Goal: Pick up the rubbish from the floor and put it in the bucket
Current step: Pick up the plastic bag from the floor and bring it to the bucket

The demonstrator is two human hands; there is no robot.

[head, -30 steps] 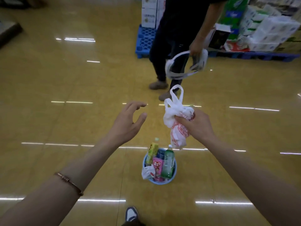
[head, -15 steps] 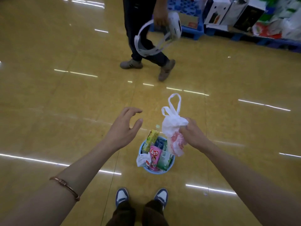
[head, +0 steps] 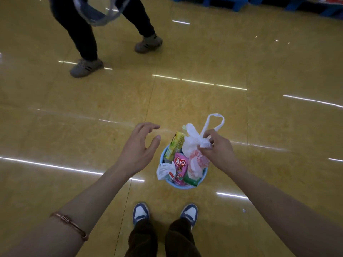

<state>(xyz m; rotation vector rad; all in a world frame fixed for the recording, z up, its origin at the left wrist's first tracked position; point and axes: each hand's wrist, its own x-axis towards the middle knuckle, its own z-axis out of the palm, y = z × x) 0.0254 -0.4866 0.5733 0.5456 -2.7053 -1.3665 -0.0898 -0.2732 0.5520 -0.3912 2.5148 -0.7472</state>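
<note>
A small light-blue bucket (head: pixel 168 180) stands on the floor just ahead of my shoes, stuffed with rubbish: a yellow-green drink carton (head: pixel 175 145), a pink snack wrapper (head: pixel 180 168), crumpled white paper (head: pixel 164 170) and a green packet (head: pixel 192 179). My right hand (head: pixel 216 148) pinches a white plastic bag with red print (head: pixel 194 145) right over the bucket's right side; the bag's lower part hangs among the rubbish and its handle loop sticks up. My left hand (head: pixel 140 145) hovers left of the bucket, fingers spread and loosely bent, holding nothing.
Another person's legs and grey shoes (head: pixel 86 66) stand on the glossy yellow floor at upper left, with a white headset (head: pixel 100 14) dangling. Blue pallets (head: pixel 224 1) line the far edge. A tiny white scrap (head: pixel 244 210) lies on the floor at right.
My right hand has lowered the plastic bag down onto the bucket. My view has tilted downward, bringing my shoes in. The other person has stepped left.
</note>
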